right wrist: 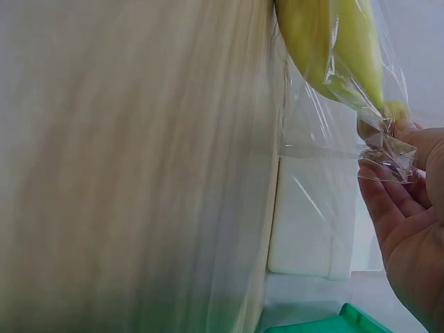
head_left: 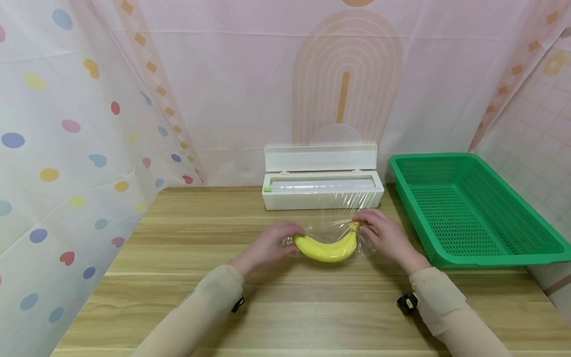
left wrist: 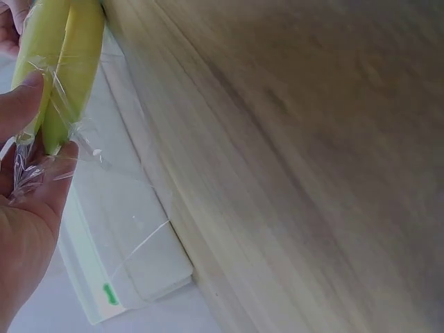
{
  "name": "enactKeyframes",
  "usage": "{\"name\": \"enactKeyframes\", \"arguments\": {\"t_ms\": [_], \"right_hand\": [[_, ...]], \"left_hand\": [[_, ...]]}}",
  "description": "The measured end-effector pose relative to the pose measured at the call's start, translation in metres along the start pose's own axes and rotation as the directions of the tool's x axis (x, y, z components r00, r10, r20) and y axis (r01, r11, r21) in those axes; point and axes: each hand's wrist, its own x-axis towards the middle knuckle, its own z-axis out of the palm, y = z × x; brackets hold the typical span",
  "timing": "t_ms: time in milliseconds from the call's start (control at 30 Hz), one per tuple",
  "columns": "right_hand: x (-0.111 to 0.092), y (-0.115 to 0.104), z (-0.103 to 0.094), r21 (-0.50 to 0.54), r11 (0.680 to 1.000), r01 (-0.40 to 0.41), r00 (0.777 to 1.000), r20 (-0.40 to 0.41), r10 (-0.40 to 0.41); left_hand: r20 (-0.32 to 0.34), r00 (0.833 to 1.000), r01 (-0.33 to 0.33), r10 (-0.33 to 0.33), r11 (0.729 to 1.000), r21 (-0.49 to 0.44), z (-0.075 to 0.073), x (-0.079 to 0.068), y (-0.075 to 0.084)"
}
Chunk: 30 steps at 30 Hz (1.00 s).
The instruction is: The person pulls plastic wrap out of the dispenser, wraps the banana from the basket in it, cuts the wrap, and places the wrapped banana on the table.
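Two yellow bananas (head_left: 327,250), joined side by side, are held crosswise over the wooden table with clear plastic wrap (right wrist: 347,83) around them. My left hand (head_left: 273,241) grips their tip end, thumb on one side and fingers on the other, with crumpled wrap between the fingers in the left wrist view. With thumb and fingers, my right hand (head_left: 384,235) pinches the stem end through bunched wrap. From the bananas the wrap stretches back to a white dispenser box (head_left: 322,201), whose lid (head_left: 321,158) stands up and whose roll shows inside.
A green perforated plastic basket (head_left: 415,225) stands at the right of the wooden table (head_left: 187,277), with nothing in it. A small green slider (head_left: 267,189) sits at the left end of the dispenser. Patterned cloth (head_left: 232,89) hangs behind.
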Motion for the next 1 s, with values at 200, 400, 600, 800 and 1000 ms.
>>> {"name": "enactKeyframes", "arguments": {"t_ms": [200,400,600,800,1000], "right_hand": [[0.005,0.002,0.002,0.016,0.998,-0.068,0.997,0.049,0.067],[0.010,0.006,0.006,0.036,0.996,-0.082,0.995,0.054,0.080],[0.015,0.009,0.010,0.022,0.996,-0.091,0.993,0.075,0.089],[0.019,0.009,0.013,0.008,0.991,-0.134,0.986,0.104,0.132],[0.025,0.009,0.014,-0.041,0.982,-0.185,0.971,0.148,0.189]], "left_hand": [[0.005,0.999,0.052,-0.052,0.998,-0.046,0.000,0.002,-0.003],[0.006,0.996,0.086,-0.086,0.993,-0.078,0.002,0.004,-0.007],[0.028,0.984,0.176,-0.174,0.972,-0.156,0.002,0.005,-0.011],[0.075,0.967,0.255,-0.245,0.945,-0.204,0.002,0.008,-0.015],[0.108,0.958,0.284,-0.265,0.930,-0.235,0.001,0.011,-0.019]]}}
